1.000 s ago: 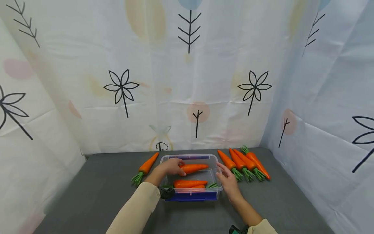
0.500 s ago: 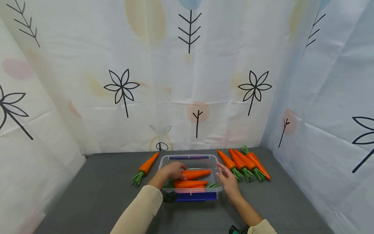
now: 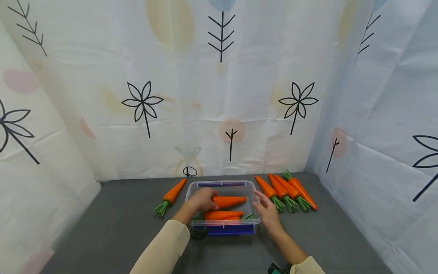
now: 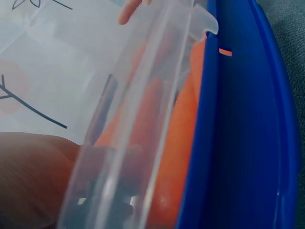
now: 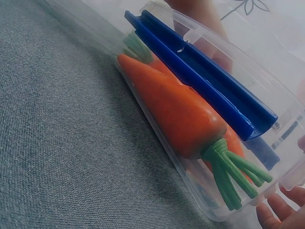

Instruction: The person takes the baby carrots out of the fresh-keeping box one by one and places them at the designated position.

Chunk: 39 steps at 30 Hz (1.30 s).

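Inside a clear plastic box (image 3: 251,222) with blue side latches (image 5: 200,81), my left hand (image 3: 204,199) grips an orange carrot (image 3: 232,201) near its thick end. The carrot's tip points right, and its leafy end is hidden by the hand. Two more carrots lie along the box's near wall, a front carrot (image 5: 176,109) with its green stalks to the right and another partly behind it. At the box's right end, my right hand (image 3: 268,217) has its fingers extended against the wall and rim.
One carrot (image 3: 173,192) lies on the dark grey table (image 3: 113,228) left of the box. Several carrots (image 3: 280,188) lie side by side to the right. Patterned white fabric (image 3: 191,140) encloses the table at the back and sides.
The gripped carrot has come slightly nearer the front carrots, with a small lift again since half a second ago. My left hand has moved with it. My right hand stays in place.
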Motion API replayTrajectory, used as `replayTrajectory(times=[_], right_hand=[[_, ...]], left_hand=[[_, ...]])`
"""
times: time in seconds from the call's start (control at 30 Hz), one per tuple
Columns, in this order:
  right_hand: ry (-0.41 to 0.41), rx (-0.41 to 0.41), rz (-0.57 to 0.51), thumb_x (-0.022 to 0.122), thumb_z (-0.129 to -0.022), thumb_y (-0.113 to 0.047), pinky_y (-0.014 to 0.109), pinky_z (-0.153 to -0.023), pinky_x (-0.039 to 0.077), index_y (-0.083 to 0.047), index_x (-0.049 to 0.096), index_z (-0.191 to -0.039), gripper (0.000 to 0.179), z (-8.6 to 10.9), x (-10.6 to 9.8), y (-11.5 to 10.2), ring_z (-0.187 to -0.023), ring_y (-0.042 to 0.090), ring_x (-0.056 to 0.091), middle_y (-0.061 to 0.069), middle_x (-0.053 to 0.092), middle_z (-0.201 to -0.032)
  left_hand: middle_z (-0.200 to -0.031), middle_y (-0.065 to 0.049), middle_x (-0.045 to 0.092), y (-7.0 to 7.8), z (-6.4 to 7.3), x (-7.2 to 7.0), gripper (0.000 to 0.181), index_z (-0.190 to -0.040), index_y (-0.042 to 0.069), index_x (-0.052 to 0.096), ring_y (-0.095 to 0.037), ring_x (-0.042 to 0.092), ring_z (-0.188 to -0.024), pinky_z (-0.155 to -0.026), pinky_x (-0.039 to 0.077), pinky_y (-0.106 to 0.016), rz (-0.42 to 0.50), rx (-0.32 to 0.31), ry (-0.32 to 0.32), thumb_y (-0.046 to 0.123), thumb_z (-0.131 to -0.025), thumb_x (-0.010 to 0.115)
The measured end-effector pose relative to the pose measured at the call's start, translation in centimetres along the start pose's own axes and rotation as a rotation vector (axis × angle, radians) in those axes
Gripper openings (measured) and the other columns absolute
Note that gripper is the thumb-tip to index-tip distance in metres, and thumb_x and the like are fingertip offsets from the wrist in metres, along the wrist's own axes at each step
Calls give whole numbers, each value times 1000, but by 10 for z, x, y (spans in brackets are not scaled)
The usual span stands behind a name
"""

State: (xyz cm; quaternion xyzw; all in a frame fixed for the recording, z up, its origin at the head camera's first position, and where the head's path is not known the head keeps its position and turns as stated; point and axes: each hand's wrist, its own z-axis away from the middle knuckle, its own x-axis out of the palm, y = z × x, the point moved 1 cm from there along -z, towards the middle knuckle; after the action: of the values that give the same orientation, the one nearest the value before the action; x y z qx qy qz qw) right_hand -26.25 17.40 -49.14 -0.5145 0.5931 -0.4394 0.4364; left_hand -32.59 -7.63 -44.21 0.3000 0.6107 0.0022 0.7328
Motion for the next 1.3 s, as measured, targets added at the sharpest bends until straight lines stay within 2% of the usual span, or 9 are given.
replayTrajectory(times=[0.1,0.3,0.43,0.63,0.8,0.9,1.07,1.17,1.3], right_hand=[[3,3,3,56,-97,-4,54,-107,31,0,50,-140,43,0,0,-1,-136,41,33,21,45,-144],[7,9,2,57,-97,-4,55,-108,29,0,50,-139,43,1,1,-3,-136,42,33,22,44,-145],[5,2,-5,57,-97,-4,55,-108,30,-1,51,-139,42,1,0,-3,-135,40,35,21,44,-144],[0,-4,-15,57,-97,-4,54,-108,29,-2,52,-138,42,1,0,-3,-136,39,34,21,44,-145],[-1,-5,-15,56,-97,-3,53,-108,29,-2,52,-138,41,1,0,-2,-137,40,33,21,44,-145],[-2,-4,-11,56,-97,-3,54,-108,29,-2,52,-139,42,1,0,-2,-136,40,33,21,44,-145],[-8,-5,1,56,-98,-4,56,-107,30,-1,50,-140,43,1,0,-1,-135,41,34,22,42,-146],[-9,-3,11,56,-98,-5,56,-106,32,-1,49,-141,44,1,0,-1,-135,41,35,23,43,-145],[-5,0,4,56,-98,-5,55,-106,32,-2,51,-139,42,1,0,-2,-135,41,35,22,45,-144]], left_hand=[[-105,-7,62,1,3,-3,45,-121,5,64,-21,56,-86,-80,50,-40,36,14,40,19,-81,80],[-104,-5,61,2,11,-14,45,-122,7,64,-19,55,-85,-79,51,-38,113,9,115,22,-82,79],[-105,-5,57,1,18,-24,46,-126,11,63,-18,54,-86,-77,49,-37,143,-2,164,25,-85,77],[-117,-7,58,-3,30,-42,51,-132,11,60,-20,56,-87,-74,51,-36,220,-6,247,24,-85,76],[-121,-8,58,-9,38,-54,56,-133,11,60,-22,57,-89,-75,49,-38,231,-40,350,26,-83,78],[-116,-6,60,-16,41,-59,53,-129,12,63,-24,58,-92,-75,50,-40,254,-52,429,27,-81,80],[-109,-8,60,-35,47,-60,51,-125,12,65,-27,59,-91,-70,52,-37,325,-54,516,26,-80,82],[-108,-9,60,-49,51,-59,52,-126,10,65,-25,59,-88,-68,50,-34,319,-65,555,28,-80,81],[-108,-11,61,-67,59,-59,55,-128,8,63,-26,58,-92,-73,50,-39,308,-91,598,31,-82,80]])
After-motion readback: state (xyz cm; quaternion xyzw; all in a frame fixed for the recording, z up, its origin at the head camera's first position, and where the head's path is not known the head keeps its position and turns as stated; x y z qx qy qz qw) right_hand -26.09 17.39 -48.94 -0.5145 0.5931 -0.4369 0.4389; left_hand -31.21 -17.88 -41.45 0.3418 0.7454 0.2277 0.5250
